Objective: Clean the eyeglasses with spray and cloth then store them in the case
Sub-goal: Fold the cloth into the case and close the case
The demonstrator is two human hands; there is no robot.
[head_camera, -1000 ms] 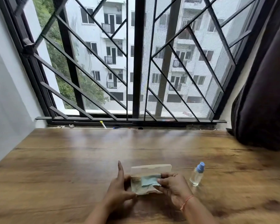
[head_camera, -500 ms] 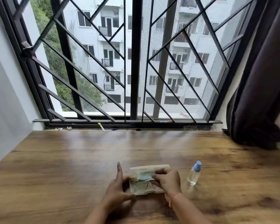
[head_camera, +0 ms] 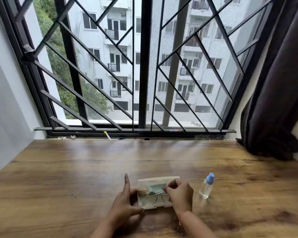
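An open translucent beige case (head_camera: 145,182) lies on the wooden table (head_camera: 76,177) near the front edge, its lid raised at the back. Thin-framed eyeglasses (head_camera: 153,200) lie inside it. A light green cloth (head_camera: 155,188) sits on top of them, and my right hand (head_camera: 179,194) pinches its right edge with curled fingers. At the case's left side is my left hand (head_camera: 126,201), thumb along the front edge and index finger pointing straight up. A small clear spray bottle (head_camera: 206,186) with a blue cap stands upright to the right of the case.
A barred window (head_camera: 144,66) runs along the table's far edge, with small bits and a yellow-tipped stick (head_camera: 107,135) on its sill. A dark curtain (head_camera: 273,100) hangs at the back right. A grey wall (head_camera: 7,100) closes the left side.
My right hand has shifted the green cloth a little up and back over the glasses inside the case. My left hand stays at the case's left side.
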